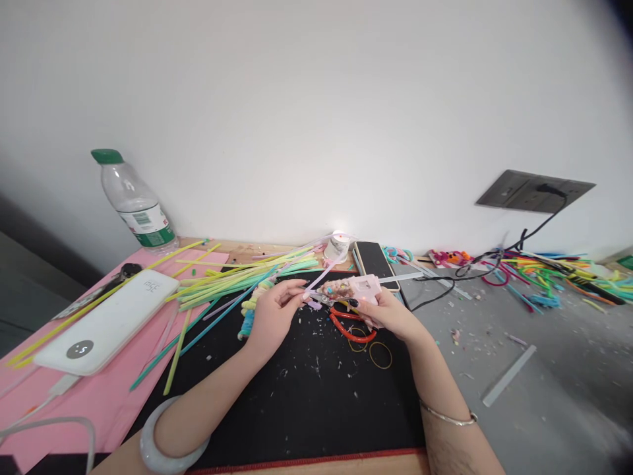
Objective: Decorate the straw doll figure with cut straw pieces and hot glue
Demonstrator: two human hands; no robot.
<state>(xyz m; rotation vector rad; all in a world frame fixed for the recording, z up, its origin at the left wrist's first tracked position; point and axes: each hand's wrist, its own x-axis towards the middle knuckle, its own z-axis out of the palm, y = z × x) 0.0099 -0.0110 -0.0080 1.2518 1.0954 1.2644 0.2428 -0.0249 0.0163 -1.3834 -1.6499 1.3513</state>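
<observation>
My left hand point(277, 310) is closed, with thumb and fingertips pinching a lilac pipe cleaner point(327, 269) that runs up and right. My right hand point(388, 310) is wrapped round a pink hot glue gun point(366, 285) with small coloured decorations. A pale glue stick sticks out of its back, and its front end points toward my left fingertips. Beneath it lie scissors with red handles point(352, 330) on the black mat point(316, 409). Beside my left hand is a fuzzy yellow and blue pipe-cleaner piece point(247, 316), partly hidden by that hand. Rubber bands point(380, 355) lie near the scissors.
Yellow and green pipe cleaners point(232, 280) spread at left, near a white power bank point(109, 323) and a bottle point(138, 204). A phone point(376, 258) and white cup point(339, 245) stand behind. Cables point(475, 264), more pipe cleaners point(554, 277) and a loose glue stick point(509, 376) lie right.
</observation>
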